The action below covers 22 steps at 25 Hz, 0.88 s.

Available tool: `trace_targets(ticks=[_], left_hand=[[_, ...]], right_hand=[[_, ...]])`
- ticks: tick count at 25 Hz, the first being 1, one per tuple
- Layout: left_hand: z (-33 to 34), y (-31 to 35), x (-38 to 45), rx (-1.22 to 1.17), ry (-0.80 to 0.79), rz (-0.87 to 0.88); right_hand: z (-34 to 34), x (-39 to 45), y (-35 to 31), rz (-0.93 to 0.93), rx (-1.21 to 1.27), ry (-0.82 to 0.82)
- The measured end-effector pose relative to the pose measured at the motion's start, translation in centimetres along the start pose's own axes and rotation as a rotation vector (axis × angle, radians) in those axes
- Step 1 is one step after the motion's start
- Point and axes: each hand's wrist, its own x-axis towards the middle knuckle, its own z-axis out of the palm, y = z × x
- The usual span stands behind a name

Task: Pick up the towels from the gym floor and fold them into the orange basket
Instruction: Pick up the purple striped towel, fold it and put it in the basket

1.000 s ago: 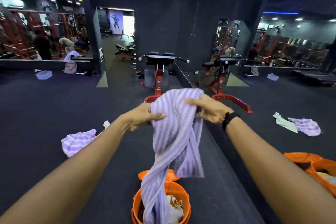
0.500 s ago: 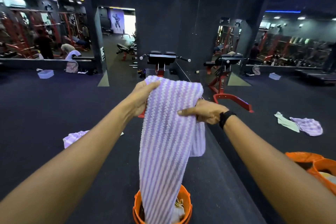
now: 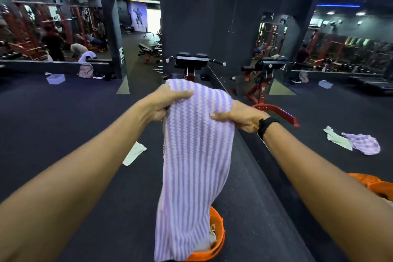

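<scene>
Both hands' grip stays clamped on the towel (image 3: 197, 155): left hand (image 3: 168, 102), right hand (image 3: 238, 116) now gathered closer, towel hanging flatter over the orange basket (image 3: 219, 238); a pale cloth (image 3: 134, 153) shows on the floor.

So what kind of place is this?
It looks like a gym: a red exercise bench stands ahead, weight racks line the mirror wall, and the floor is dark rubber matting.
</scene>
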Motion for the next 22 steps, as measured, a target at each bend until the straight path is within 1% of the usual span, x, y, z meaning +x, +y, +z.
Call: trace_targets(ticks=[2, 3, 4, 5, 6, 8, 9, 10, 12, 13, 14, 15, 17, 19, 20, 22], left_hand=[[-0.8, -0.1, 0.0, 0.079, -0.056, -0.034], [-1.3, -0.3, 0.1, 0.093, -0.038, -0.081], [-1.6, -0.6, 0.1, 0.077, -0.012, -0.127], [-1.7, -0.7, 0.1, 0.035, -0.021, -0.162], [-1.4, -0.9, -0.1, 0.001, -0.078, -0.167], [-0.5, -1.8, -0.5, -0.004, -0.210, -0.124], [0.0, -2.3, -0.7, -0.018, -0.219, -0.094], [0.4, -2.5, -0.8, -0.080, -0.205, -0.074], [0.3, -3.0, -0.3, -0.274, -0.161, -0.042], [0.4, -3.2, -0.3, -0.315, -0.173, -0.036], [0.8, -3.4, -0.6, -0.314, -0.190, -0.038], [1.2, -3.6, -0.8, -0.293, -0.190, -0.032], [1.6, -3.9, -1.0, -0.298, -0.132, -0.021], [1.8, -3.0, -0.5, -0.190, -0.052, -0.050], [1.7, -2.5, 0.0, -0.111, 0.018, -0.087], [1.5, -1.6, 0.9, -0.097, 0.147, -0.166]], right_hand=[[-0.3, 0.3, 0.3, -0.071, 0.049, 0.122], [-0.5, 0.3, 0.2, -0.102, 0.090, 0.161], [-0.4, 0.2, 0.0, -0.126, 0.131, 0.186], [-0.4, 0.1, -0.3, -0.139, 0.163, 0.201], [-0.3, 0.1, -0.5, -0.151, 0.199, 0.215], [-0.1, 0.1, -0.7, -0.165, 0.283, 0.272], [-0.4, 0.1, -0.8, -0.165, 0.325, 0.293], [-0.7, 0.0, -0.9, -0.153, 0.362, 0.281], [-1.0, -0.6, -1.1, -0.124, 0.351, 0.155], [-0.9, -0.8, -1.0, -0.110, 0.283, 0.100], [-0.9, -0.9, -0.8, -0.104, 0.207, 0.078], [-0.9, -0.8, -0.7, -0.107, 0.172, 0.089], [-1.2, -0.7, -1.0, -0.131, 0.206, 0.111], [-1.4, -0.6, -1.2, -0.131, 0.134, 0.132], [-1.5, -0.5, -1.0, -0.126, 0.088, 0.168], [-1.4, -0.1, -0.3, -0.129, 0.102, 0.264]])
